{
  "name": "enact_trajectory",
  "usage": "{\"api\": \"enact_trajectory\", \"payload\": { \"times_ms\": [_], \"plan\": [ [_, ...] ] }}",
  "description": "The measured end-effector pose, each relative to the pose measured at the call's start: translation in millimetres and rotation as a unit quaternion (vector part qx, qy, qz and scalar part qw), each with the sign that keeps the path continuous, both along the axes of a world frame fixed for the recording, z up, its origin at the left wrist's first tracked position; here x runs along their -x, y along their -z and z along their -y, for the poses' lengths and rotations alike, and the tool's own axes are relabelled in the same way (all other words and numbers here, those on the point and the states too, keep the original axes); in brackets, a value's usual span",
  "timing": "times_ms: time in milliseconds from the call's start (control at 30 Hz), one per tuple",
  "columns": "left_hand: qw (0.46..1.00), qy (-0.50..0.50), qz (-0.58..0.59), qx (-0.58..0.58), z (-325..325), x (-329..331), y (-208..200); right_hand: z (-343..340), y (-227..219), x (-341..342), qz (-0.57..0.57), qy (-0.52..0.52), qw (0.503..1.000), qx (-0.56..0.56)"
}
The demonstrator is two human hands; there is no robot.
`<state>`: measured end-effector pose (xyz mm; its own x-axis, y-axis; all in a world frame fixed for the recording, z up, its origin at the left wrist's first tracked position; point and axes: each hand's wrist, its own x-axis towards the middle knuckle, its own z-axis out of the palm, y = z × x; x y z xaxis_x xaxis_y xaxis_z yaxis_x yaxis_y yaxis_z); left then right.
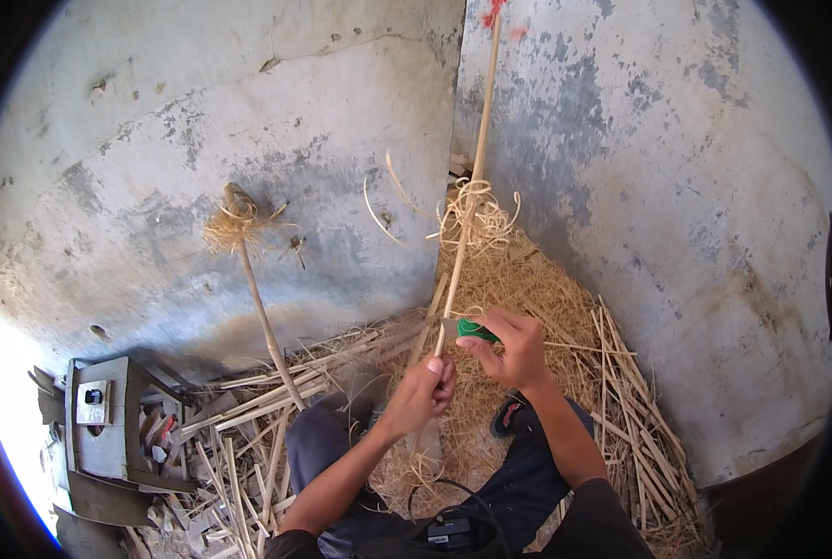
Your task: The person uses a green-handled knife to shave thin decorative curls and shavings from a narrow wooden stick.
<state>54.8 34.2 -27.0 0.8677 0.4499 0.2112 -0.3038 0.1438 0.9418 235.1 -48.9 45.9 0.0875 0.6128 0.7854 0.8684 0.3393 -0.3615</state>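
A long, pale wooden stick (487,112) slants up and away in front of me, its far end near a red patch by the wall corner. My left hand (419,397) is closed around its near part. Just beyond that grip, my right hand (516,352) holds a small green-handled knife (474,330), whose short metal blade lies against the stick. Farther up, a cluster of thin curled shavings (490,224) hangs on the stick. One small curl rises by the blade. The stick's lower end is partly hidden behind my left hand.
Another stick (265,303) leans at the left, with curled shavings round its top. A heap of fine shavings (546,284) fills the corner. Split sticks lie at the right (635,424) and left (234,466). A grey wooden box (101,438) stands far left. Worn walls (323,102) meet ahead.
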Motion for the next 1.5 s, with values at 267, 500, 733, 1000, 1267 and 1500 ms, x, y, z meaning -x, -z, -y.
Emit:
{"api": "enact_trajectory", "payload": {
  "times_ms": [267,500,733,1000,1267,1500],
  "plan": [
    [0.992,-0.055,-0.021,-0.115,2,6,-11,-1,-3,-5,0.056,0.051,0.997,0.007],
    [0.977,-0.108,-0.042,-0.178,1,8,-2,-3,-4,1,0.059,0.069,0.996,0.017],
    [0.974,-0.116,-0.063,-0.185,5,11,5,-9,3,-8,0.049,0.087,0.995,-0.008],
    [0.965,-0.078,-0.166,-0.187,17,16,5,-15,-1,-46,-0.015,0.142,0.988,-0.066],
    [0.984,-0.056,-0.157,-0.069,11,5,18,-11,1,-55,-0.059,0.121,0.99,0.052],
    [0.993,-0.048,-0.104,0.014,6,2,9,4,2,-37,-0.112,0.065,0.986,0.103]
  ]
}}
